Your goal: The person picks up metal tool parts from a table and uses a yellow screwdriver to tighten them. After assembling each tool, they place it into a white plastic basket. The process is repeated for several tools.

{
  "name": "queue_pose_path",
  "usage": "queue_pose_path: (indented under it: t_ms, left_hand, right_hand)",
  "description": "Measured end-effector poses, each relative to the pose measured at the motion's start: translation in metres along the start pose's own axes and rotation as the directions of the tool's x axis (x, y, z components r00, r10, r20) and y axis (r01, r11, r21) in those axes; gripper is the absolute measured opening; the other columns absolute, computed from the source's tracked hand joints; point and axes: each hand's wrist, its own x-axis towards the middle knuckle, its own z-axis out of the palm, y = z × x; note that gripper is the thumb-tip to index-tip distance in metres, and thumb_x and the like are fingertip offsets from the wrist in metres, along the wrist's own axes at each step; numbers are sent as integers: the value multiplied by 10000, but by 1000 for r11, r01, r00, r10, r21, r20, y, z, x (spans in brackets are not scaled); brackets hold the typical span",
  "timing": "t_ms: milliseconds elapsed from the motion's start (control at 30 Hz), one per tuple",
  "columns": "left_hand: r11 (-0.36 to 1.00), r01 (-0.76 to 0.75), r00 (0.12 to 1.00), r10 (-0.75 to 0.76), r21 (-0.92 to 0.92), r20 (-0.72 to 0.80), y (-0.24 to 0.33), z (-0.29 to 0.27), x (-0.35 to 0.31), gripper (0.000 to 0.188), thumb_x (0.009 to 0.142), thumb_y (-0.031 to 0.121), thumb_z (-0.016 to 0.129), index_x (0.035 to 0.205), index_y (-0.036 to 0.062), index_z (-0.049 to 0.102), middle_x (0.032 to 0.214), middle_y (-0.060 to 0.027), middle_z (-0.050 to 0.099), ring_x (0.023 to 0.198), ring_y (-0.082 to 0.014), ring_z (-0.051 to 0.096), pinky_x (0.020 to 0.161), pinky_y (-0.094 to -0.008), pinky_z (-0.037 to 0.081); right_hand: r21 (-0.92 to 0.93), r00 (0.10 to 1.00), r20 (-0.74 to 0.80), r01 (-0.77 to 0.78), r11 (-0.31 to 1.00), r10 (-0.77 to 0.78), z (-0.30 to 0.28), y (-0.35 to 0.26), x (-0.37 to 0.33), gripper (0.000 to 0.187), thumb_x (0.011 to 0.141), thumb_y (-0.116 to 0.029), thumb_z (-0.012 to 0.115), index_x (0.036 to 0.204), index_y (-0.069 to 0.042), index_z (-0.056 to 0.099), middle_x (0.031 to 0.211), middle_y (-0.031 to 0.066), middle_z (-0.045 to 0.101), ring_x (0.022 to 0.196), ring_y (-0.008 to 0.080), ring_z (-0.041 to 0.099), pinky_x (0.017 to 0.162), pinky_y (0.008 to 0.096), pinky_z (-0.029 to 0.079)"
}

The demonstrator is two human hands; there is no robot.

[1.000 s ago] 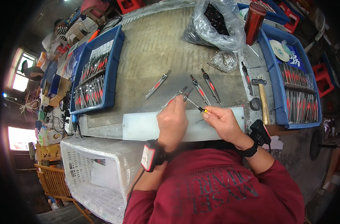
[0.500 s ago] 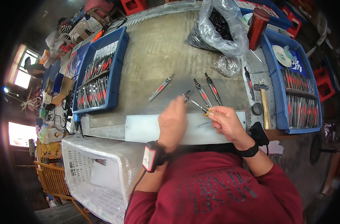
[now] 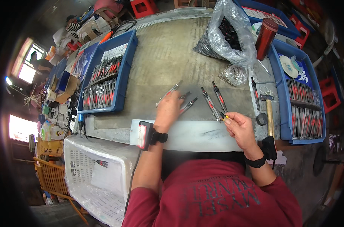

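Note:
My left hand (image 3: 168, 109) reaches forward onto the grey table (image 3: 160, 56) and rests over a metal compass with red grips (image 3: 189, 103), whose legs stick out to the right of my fingers. Beside that hand on the left lies another compass (image 3: 169, 92). My right hand (image 3: 238, 126) pinches a small screwdriver with a yellow and black handle (image 3: 224, 116) over the white board (image 3: 190, 134). Two more compasses (image 3: 211, 102) (image 3: 220, 96) lie just beyond the right hand.
Blue trays full of compasses stand at left (image 3: 122, 72) and right (image 3: 279, 87). A clear bag of dark parts (image 3: 228, 34), a small bag (image 3: 234, 73), a red tumbler (image 3: 265, 34) and a hammer (image 3: 269, 109) lie at the back right. A white crate (image 3: 85, 170) sits at lower left.
My left hand has stretched forward and lowered the compass onto the table. The right hand has drawn the screwdriver away from it, to the right.

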Motion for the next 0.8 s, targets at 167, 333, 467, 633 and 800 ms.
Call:
queue_pose_path:
  t_ms: [167,333,467,633,800]
  left_hand:
    - [983,-117,986,132,145,-102,0,4,-5,139,798,114,610,915,44,581,876,-131,580,821,-330,552,695,-411,448]
    - [985,18,952,35,172,-303,-6,3,8,136,807,148,603,923,77,601,899,-106,580,855,-316,544,710,-418,445]
    - [949,148,968,-81,280,-239,-16,7,17,142,813,180,593,918,85,602,902,-91,586,911,-292,541,711,-443,423]
    - [972,58,972,-3,229,-235,-20,5,18,123,812,140,592,910,67,590,880,-115,578,853,-312,555,699,-422,430]
    - [993,-49,936,7,-111,-352,7,-11,4,72,843,40,552,901,0,537,808,-138,562,706,-278,552,647,-341,447]
  right_hand:
    - [-25,1000,16,26,999,-26,-2,5,1,140,879,-87,552,956,23,590,665,-88,445,563,-8,336,483,168,258]
    - [-59,999,22,27,998,-26,-2,6,1,145,877,-90,557,966,19,591,673,-88,457,569,-8,347,488,167,268]
    - [-67,1000,26,16,998,-14,0,6,0,153,873,-94,564,974,18,592,683,-83,475,575,-7,358,496,166,278]
    - [-100,1000,27,13,995,-11,0,8,-2,173,867,-98,574,991,21,590,721,-67,517,605,1,396,524,169,318]
    - [-179,992,23,123,976,-121,0,14,-2,200,864,-108,583,991,46,580,790,-28,589,688,48,496,608,211,414]
